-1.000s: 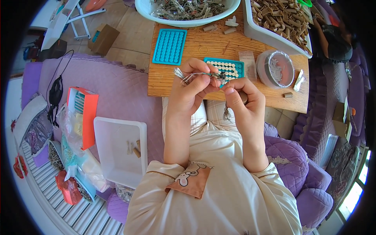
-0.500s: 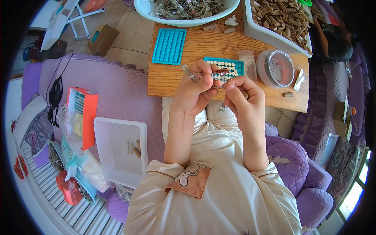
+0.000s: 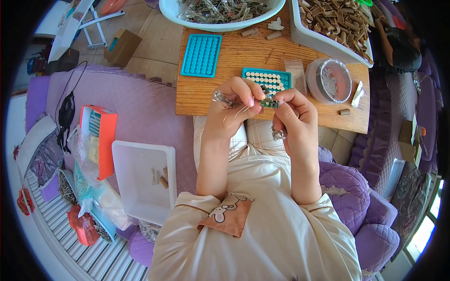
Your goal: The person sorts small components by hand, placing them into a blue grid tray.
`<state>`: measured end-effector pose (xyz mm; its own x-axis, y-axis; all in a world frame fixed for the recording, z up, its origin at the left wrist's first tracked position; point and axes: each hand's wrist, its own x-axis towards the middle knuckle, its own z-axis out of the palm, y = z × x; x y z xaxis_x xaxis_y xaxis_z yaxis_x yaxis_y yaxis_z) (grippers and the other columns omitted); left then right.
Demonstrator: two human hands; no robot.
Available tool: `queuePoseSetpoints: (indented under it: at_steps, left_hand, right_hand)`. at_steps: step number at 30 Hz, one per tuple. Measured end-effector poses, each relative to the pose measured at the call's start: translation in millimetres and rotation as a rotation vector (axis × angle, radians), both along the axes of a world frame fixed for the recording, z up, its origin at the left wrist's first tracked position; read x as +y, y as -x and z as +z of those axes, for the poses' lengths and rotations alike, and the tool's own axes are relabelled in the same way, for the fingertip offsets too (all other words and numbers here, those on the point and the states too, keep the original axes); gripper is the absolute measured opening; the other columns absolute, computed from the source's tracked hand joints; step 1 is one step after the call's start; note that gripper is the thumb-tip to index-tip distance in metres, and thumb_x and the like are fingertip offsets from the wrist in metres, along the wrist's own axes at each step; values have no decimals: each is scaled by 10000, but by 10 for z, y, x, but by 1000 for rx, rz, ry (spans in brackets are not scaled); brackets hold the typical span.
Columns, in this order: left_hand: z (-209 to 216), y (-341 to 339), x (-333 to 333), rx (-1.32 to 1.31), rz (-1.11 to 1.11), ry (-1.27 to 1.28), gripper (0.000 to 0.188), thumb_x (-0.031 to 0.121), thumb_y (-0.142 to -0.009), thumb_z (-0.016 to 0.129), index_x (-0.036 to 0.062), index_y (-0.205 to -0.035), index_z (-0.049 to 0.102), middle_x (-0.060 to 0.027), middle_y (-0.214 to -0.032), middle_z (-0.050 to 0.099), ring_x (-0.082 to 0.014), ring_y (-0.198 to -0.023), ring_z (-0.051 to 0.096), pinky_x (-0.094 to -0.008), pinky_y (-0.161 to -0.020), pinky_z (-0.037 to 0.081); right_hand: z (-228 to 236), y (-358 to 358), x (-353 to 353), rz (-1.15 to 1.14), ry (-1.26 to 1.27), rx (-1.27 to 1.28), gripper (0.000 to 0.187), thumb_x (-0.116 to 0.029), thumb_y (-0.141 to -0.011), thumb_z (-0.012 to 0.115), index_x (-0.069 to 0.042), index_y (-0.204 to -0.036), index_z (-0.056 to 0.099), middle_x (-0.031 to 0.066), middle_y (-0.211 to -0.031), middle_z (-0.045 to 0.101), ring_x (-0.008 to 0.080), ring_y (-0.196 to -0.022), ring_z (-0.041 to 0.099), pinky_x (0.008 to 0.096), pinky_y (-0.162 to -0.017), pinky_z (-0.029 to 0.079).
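Note:
Above the near edge of the wooden table, my left hand (image 3: 230, 105) and my right hand (image 3: 297, 114) meet with their fingertips pinched. Between them is a small green circuit board (image 3: 269, 103), held at both sides. A crumpled clear-plastic piece (image 3: 220, 97) is tucked in my left hand, and thin pale wires (image 3: 241, 111) stick out under its thumb. Below my right fingers dangles a shiny silvery piece (image 3: 277, 135), too small to name. Just beyond my hands lies a teal tray (image 3: 287, 75) with rows of round white pieces, partly hidden by my fingers.
A second teal tray (image 3: 201, 55) lies on the table (image 3: 243, 42). Farther back stand a light-blue basin (image 3: 168, 14) of clear-plastic and metallic pieces and a white bin (image 3: 304, 37) of brown tubes. A round tub (image 3: 344, 86) sits right; a white box (image 3: 140, 196) stands left.
The small piece between my fingertips has turned, so its green board face now shows. Thin wires have come into sight below my left thumb. The silvery piece has shifted slightly right.

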<state>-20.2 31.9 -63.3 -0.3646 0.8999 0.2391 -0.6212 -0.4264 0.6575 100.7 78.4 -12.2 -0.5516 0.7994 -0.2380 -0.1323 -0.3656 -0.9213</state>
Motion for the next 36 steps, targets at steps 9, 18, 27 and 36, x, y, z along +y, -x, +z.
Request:
queuePoseSetpoints:
  at_steps: [9, 18, 27, 36]
  left_hand:
    - [-35, 29, -28, -192, -183, -102, 221, -52, -684, 618, 74, -671, 437, -66, -820, 533, -131, -679, 577, -169, -399, 386]
    - [-31, -173, 85, -1219, -545, -240, 146, -12, -768, 526, 115, -815, 473, 25, -932, 518, -158, -621, 586, -185, -423, 486]
    - [-49, -170, 104, -1236, -538, -181, 107, 33, -795, 513, 127, -838, 540, 30, -930, 526, -67, -581, 523, -193, -504, 437]
    - [-305, -56, 239, -414, 117, 217, 137, -7, -752, 544, 112, -820, 542, -18, -888, 567, -114, -704, 529, -243, -610, 439]
  right_hand:
    - [99, 19, -68, 27, -180, -127, 68, -57, -797, 530, 5, -772, 518, -17, -587, 509, 16, -482, 437, 150, -426, 326]
    - [152, 35, -71, 56, -192, -117, 90, -62, -810, 525, 18, -773, 505, 5, -613, 533, 23, -499, 443, 163, -446, 341]
    - [167, -6, -67, 5, -196, -57, 75, -44, -813, 507, 13, -766, 495, 3, -636, 529, 15, -523, 435, 150, -463, 332]
    - [127, -62, -22, -50, -235, -23, 71, -48, -805, 518, 11, -766, 508, -8, -617, 513, 11, -514, 420, 147, -464, 318]
